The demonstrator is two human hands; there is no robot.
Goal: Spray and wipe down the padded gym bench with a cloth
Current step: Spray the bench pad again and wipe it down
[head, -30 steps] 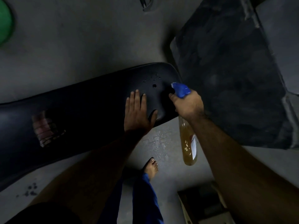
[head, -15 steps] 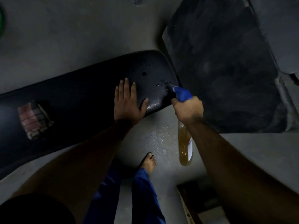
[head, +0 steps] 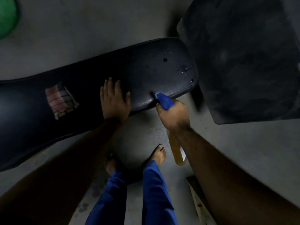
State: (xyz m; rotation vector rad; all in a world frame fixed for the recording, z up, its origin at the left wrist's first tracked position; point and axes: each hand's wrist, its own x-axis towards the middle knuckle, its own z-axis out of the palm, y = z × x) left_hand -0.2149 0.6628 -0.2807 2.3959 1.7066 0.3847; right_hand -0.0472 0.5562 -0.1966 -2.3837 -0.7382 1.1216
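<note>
The black padded bench point(head: 146, 70) runs from the left edge to the upper middle, its right end dotted with wet droplets. My left hand point(head: 113, 99) lies flat on the pad near its front edge, fingers spread, holding nothing. My right hand point(head: 174, 116) grips a spray bottle point(head: 177, 151) of amber liquid. The bottle's blue nozzle point(head: 164, 100) points at the pad's front edge. A folded striped cloth point(head: 60, 99) rests on the bench to the left of my left hand.
A large dark rubber mat point(head: 243, 59) lies on the floor at the right, close to the bench's end. A green round object point(head: 7, 17) sits at the top left corner. My bare feet point(head: 159, 154) stand on the wet concrete floor point(head: 146, 137) below the bench. A pale board point(head: 199, 202) lies at the bottom right.
The spray nozzle has come closer to the pad's front edge. My left hand slid left along the bench, away from its right end. The view has shifted, and both feet now show.
</note>
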